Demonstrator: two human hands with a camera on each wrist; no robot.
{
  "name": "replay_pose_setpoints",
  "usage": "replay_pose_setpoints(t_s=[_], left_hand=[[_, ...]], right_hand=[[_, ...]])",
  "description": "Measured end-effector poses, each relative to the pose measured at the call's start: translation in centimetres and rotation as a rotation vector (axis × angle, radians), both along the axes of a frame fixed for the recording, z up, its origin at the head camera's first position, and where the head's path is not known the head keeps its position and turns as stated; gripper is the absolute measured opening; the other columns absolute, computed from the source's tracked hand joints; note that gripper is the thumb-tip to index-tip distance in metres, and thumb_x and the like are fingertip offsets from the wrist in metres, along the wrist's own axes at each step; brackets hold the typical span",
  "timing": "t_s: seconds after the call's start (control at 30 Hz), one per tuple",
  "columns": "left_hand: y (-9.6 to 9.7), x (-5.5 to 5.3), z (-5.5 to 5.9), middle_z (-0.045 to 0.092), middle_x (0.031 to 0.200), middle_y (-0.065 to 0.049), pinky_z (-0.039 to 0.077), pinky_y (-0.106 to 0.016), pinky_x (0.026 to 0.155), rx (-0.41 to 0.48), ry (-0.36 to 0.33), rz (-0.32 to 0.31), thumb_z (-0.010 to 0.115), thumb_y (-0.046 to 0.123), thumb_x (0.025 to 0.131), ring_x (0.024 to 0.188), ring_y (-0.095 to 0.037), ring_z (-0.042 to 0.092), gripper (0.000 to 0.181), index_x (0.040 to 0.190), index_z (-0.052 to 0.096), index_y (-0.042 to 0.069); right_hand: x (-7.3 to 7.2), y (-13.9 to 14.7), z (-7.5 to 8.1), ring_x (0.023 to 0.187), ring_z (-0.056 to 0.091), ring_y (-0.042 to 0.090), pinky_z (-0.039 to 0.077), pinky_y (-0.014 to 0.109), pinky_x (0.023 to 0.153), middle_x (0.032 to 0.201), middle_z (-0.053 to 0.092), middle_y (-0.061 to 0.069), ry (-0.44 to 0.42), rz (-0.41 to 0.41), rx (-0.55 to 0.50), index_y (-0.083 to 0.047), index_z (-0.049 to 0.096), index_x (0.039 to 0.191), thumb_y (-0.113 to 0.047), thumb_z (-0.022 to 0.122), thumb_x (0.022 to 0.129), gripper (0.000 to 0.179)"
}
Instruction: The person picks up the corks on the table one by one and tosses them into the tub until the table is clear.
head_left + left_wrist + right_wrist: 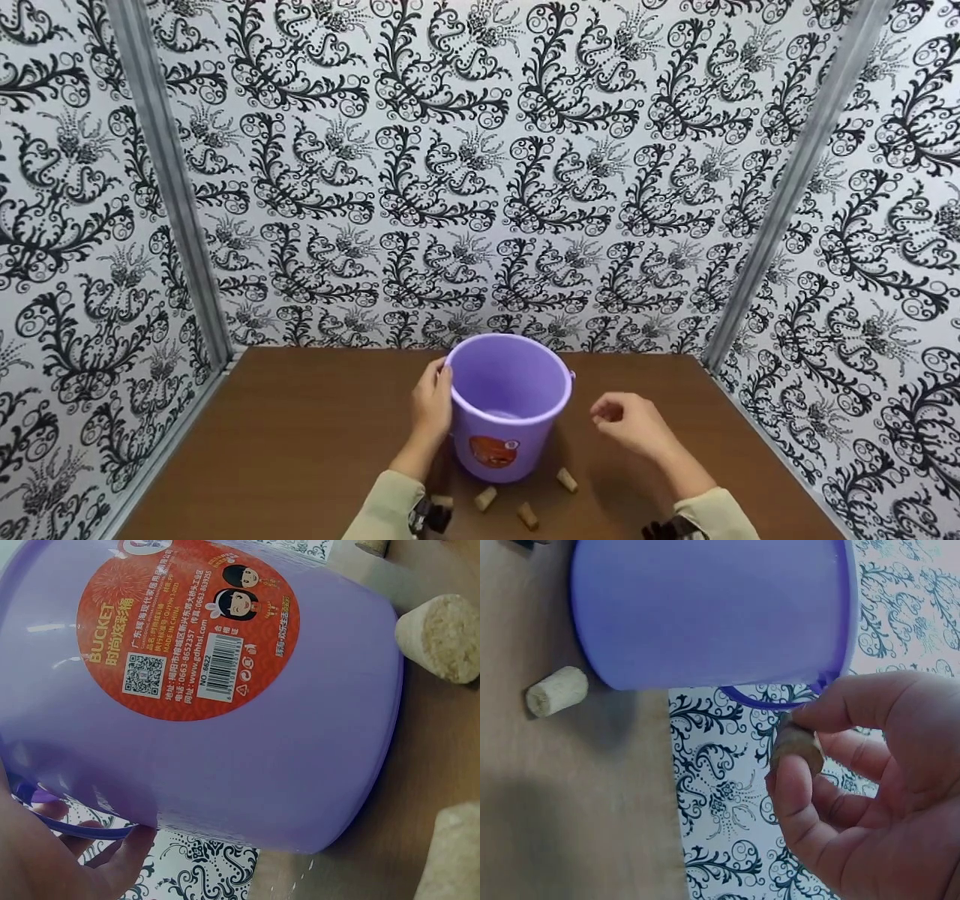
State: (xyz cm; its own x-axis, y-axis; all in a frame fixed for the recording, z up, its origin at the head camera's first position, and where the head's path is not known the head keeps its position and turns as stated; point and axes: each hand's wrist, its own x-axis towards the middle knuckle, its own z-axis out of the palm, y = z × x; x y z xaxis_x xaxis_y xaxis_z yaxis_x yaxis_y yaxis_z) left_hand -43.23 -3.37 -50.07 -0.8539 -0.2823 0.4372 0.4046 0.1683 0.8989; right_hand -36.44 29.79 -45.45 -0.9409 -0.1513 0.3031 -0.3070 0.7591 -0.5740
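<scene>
A purple bucket (499, 450) with a red label (187, 630) stands upright on the brown table. My left hand (432, 401) grips its left side near the rim; the left wrist view has the fingers by the purple handle (82, 830). Right of the bucket and apart from it, my right hand (634, 424) is raised over the table. Between thumb and fingertips it pinches a cork (795, 746), plain in the right wrist view. Several more corks lie before the bucket, among them one cork (486, 499) near its base and another cork (567, 480) further right.
The brown table (315, 435) runs back to a white wall (450, 187) with black scroll patterns. Similar patterned panels rise at left and right, joined by grey posts (169, 172). A cork (528, 516) lies near the front of the view.
</scene>
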Motion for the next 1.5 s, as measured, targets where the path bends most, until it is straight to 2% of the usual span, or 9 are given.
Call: replay_pose_setpoints(t_s=[0.23,0.37,0.5,0.73,1.0,1.17,1.27,1.5], left_hand=[[-0.2,0.0,-0.3,0.078,0.115,-0.016,0.055,-0.046,0.095,-0.019,0.002,0.021,0.055,0.015,0.107,0.103,-0.03,0.07,0.027,0.124,0.073,0.004],[-0.1,0.2,-0.4,0.077,0.111,-0.017,0.055,-0.045,0.093,-0.012,0.006,0.021,0.055,0.015,0.107,0.1,-0.028,0.069,0.027,0.123,0.073,0.004],[0.6,0.2,-0.4,0.077,0.111,-0.017,0.054,-0.044,0.094,0.012,0.005,0.003,0.055,0.013,0.106,0.099,-0.027,0.068,0.026,0.122,0.073,0.003],[1.6,-0.2,0.0,0.077,0.115,-0.018,0.054,-0.047,0.098,0.006,0.025,-0.019,0.055,0.013,0.106,0.105,-0.031,0.069,0.026,0.122,0.073,0.002],[0.4,0.1,-0.1,0.077,0.117,-0.017,0.055,-0.048,0.098,0.01,0.009,-0.01,0.055,0.015,0.107,0.106,-0.031,0.07,0.027,0.123,0.073,0.003],[0.0,0.3,-0.3,0.077,0.119,-0.017,0.054,-0.048,0.1,0.016,-0.014,-0.01,0.055,0.014,0.107,0.108,-0.032,0.07,0.026,0.123,0.073,0.004],[-0.1,0.2,-0.2,0.077,0.118,-0.018,0.054,-0.048,0.1,0.016,0.004,-0.013,0.054,0.015,0.108,0.108,-0.032,0.07,0.027,0.123,0.073,0.002],[-0.2,0.1,0.1,0.077,0.115,-0.017,0.054,-0.043,0.096,-0.001,0.016,-0.024,0.054,0.014,0.107,0.103,-0.027,0.068,0.027,0.123,0.073,0.003]], right_hand=[[-0.9,0.1,1.2,0.083,0.066,0.017,0.056,0.024,0.073,0.09,0.075,0.003,-0.034,0.006,-0.052,-0.011,0.078,0.098,-0.009,0.078,0.086,0.013],[-1.3,0.3,2.0,0.084,0.068,0.018,0.058,0.024,0.073,0.094,0.077,0.005,-0.047,-0.033,-0.092,-0.01,0.079,0.103,-0.009,0.078,0.086,0.017],[-1.3,1.0,3.0,0.085,0.07,0.018,0.056,0.025,0.076,0.097,0.08,0.007,-0.02,-0.075,-0.084,-0.009,0.081,0.104,-0.009,0.079,0.087,0.017],[-1.3,1.9,4.5,0.079,0.069,0.013,0.057,0.022,0.07,0.102,0.08,0.014,-0.001,-0.111,-0.101,-0.005,0.08,0.108,-0.009,0.078,0.09,0.019],[-2.1,0.0,5.0,0.077,0.069,0.014,0.057,0.026,0.07,0.1,0.081,0.012,0.038,-0.135,-0.093,-0.007,0.081,0.111,-0.012,0.078,0.092,0.02],[-1.8,-1.5,5.7,0.093,0.072,0.019,0.06,0.038,0.087,0.109,0.081,0.01,0.077,-0.135,-0.054,-0.012,0.082,0.11,-0.015,0.078,0.092,0.018],[-2.0,-2.2,6.3,0.097,0.073,0.023,0.059,0.044,0.093,0.109,0.081,0.011,0.091,-0.114,-0.061,-0.011,0.081,0.111,-0.015,0.077,0.093,0.019],[-2.7,-3.3,7.2,0.093,0.071,0.018,0.059,0.037,0.089,0.105,0.081,0.009,0.075,-0.094,-0.067,-0.011,0.081,0.112,-0.017,0.078,0.092,0.02]])
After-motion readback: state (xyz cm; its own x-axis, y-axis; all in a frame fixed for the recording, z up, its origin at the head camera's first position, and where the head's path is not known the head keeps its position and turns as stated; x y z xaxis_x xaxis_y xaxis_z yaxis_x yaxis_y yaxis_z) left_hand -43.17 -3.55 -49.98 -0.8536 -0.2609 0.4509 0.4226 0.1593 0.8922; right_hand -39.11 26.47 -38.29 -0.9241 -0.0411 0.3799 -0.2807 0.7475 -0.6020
